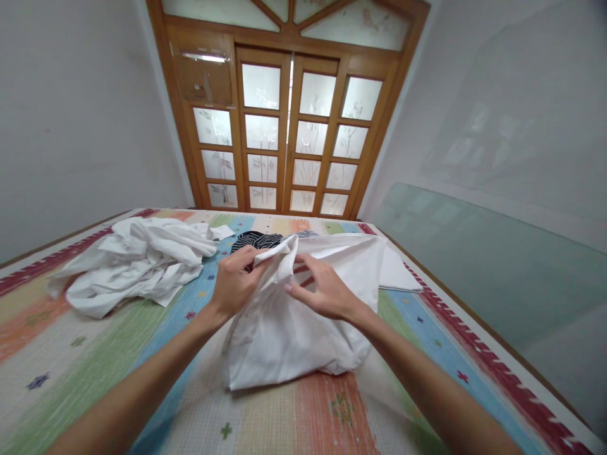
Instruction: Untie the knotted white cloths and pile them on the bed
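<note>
A white cloth [303, 341] is partly raised off the bed, its lower part resting on the striped cover. My left hand [237, 278] pinches a gathered edge of it between thumb and fingers. Close by on the right, my right hand [325, 287] has its thumb and fingers apart. Its fingertips touch the cloth beside the raised fold, and some fingers are partly hidden there. The cloth's exact kind cannot be told from its folds. Behind both hands lies a black-and-white striped cloth [256, 240], mostly covered.
A rumpled heap of white cloth [147, 259] lies on the left. Flat white fabric [398, 272] lies at the right, partly behind the raised cloth. The bed cover [118, 379] has coloured stripes. Wooden glass-paned doors [287, 126] stand beyond, and a pale green headboard-like panel [474, 253] lines the right.
</note>
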